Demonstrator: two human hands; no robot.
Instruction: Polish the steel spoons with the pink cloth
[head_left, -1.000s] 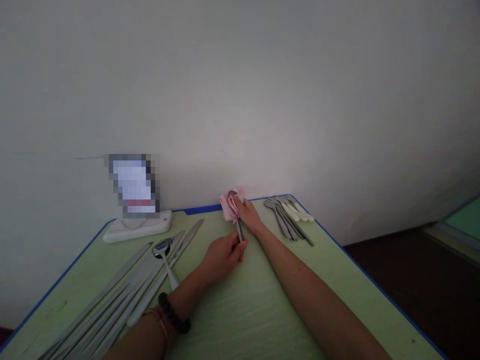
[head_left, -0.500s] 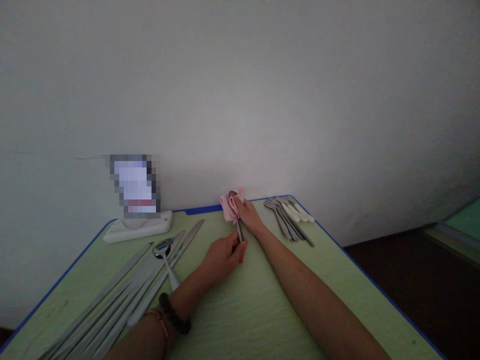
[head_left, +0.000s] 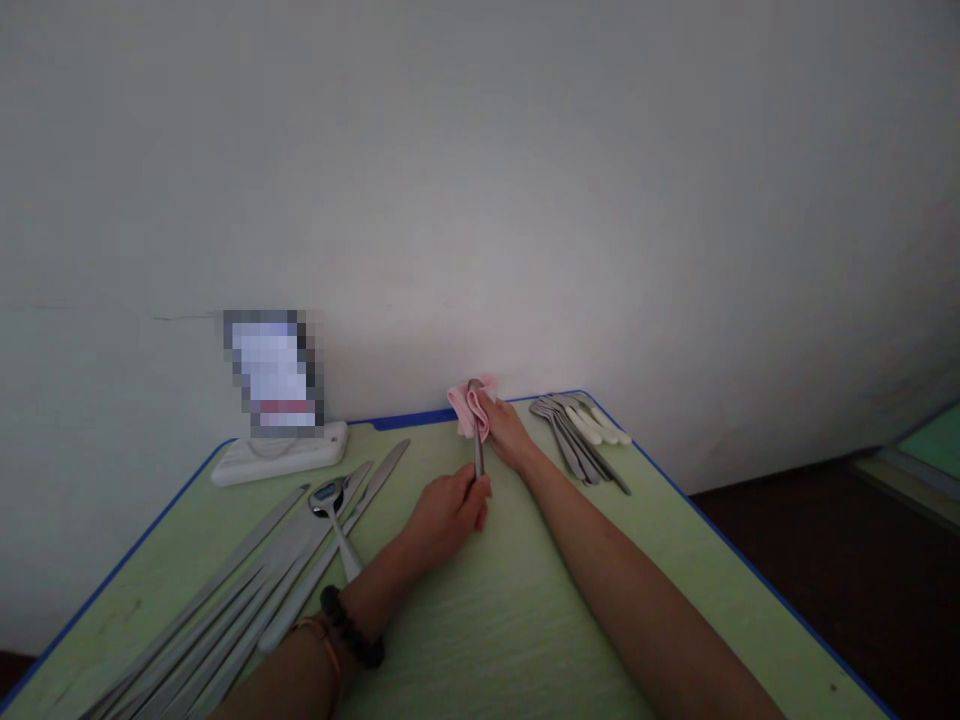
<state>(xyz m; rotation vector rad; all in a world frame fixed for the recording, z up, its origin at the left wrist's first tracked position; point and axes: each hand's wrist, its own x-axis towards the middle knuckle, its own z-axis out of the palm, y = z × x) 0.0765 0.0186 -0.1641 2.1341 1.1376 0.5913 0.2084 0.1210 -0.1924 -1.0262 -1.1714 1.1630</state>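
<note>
A metal spoon (head_left: pixel 479 458) is held up over the far half of the table, bowl end pointing away from me. My left hand (head_left: pixel 450 512) is closed around the end of its handle. Farther out, my right hand (head_left: pixel 504 430) pinches a folded pink cloth (head_left: pixel 466 415) around the neck and bowl of the spoon. Only part of the bowl shows above the cloth. To the left of my left forearm, another spoon (head_left: pixel 327 498) lies across several table knives (head_left: pixel 247 590).
Several forks and spoons (head_left: pixel 577 445), some with white handles, lie in a pile at the far right of the green table (head_left: pixel 480 640). A blurred screen (head_left: pixel 271 370) stands on a white base (head_left: pixel 281 457) at the far left. A wall rises behind the table.
The spoon has turned slightly more upright, and the cloth with my right hand has shifted a little to the right. My left hand keeps its grip on the handle.
</note>
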